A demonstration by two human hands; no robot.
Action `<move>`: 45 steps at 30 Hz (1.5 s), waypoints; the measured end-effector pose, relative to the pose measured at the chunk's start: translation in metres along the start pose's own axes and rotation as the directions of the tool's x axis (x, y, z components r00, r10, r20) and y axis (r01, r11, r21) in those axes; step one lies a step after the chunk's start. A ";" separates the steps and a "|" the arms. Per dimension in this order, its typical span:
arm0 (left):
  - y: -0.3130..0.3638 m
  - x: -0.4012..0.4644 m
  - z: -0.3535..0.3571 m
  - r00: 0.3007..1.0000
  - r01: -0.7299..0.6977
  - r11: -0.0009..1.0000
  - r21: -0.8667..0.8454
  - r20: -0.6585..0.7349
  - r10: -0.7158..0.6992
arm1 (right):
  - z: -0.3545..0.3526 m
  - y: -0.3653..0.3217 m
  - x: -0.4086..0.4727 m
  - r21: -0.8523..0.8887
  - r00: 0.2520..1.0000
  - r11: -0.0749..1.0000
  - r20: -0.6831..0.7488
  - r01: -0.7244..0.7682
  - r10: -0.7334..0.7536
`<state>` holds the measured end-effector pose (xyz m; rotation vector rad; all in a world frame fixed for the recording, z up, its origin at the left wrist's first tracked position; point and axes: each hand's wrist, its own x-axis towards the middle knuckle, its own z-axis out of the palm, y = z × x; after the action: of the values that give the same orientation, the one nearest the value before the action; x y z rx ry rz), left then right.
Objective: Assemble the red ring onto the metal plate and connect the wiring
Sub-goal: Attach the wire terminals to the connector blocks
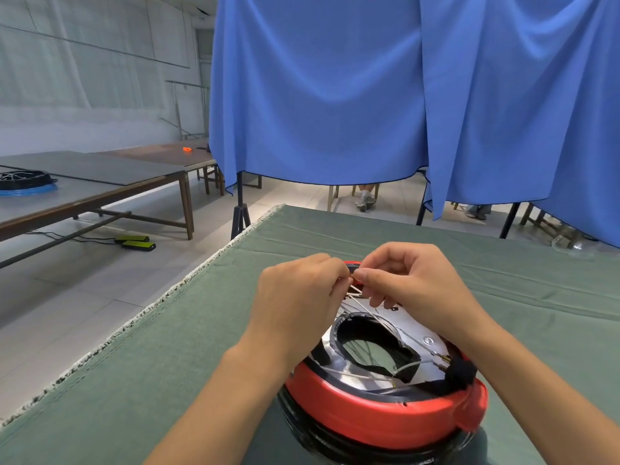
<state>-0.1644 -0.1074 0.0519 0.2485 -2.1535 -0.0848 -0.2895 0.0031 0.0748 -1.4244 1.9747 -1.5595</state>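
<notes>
Blue draped curtains (369, 95) hang behind a worktop covered in green cloth (167, 364), where a thick red plastic ring (375, 414) sits around a shiny metal plate (417, 333) with a black-edged opening. Above the ring's far edge, the left hand (295, 297) and right hand (412, 283) meet, each grip pinched on thin white wires (360, 305) running up from the plate.

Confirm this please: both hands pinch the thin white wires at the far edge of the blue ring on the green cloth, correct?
Not quite. The head view shows the ring is red, not blue. The rest holds: the left hand and right hand pinch the thin white wires at its far edge, on the green cloth.
</notes>
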 end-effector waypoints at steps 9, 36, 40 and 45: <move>0.003 -0.002 0.007 0.917 0.397 0.746 -0.535 0.258 -0.303 | -0.009 0.003 -0.003 -0.031 0.999 0.999 0.034 0.035 -0.034; 0.039 0.007 0.029 0.685 0.466 0.739 -0.486 0.727 0.047 | -0.031 0.064 0.005 -0.179 0.971 0.958 -0.124 -0.223 0.203; 0.036 0.006 0.026 0.713 0.450 0.753 -0.480 0.701 0.021 | -0.030 0.069 0.010 -0.142 0.974 0.966 -0.102 -0.217 0.204; 0.037 0.005 0.027 0.765 0.352 0.839 -0.414 0.643 -0.004 | -0.030 0.070 0.011 -0.155 0.974 0.965 -0.114 -0.213 0.197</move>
<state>-0.1954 -0.0729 0.0465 0.1215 -2.6473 -0.9841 -0.3524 0.0092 0.0310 -1.1732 2.2759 -1.4264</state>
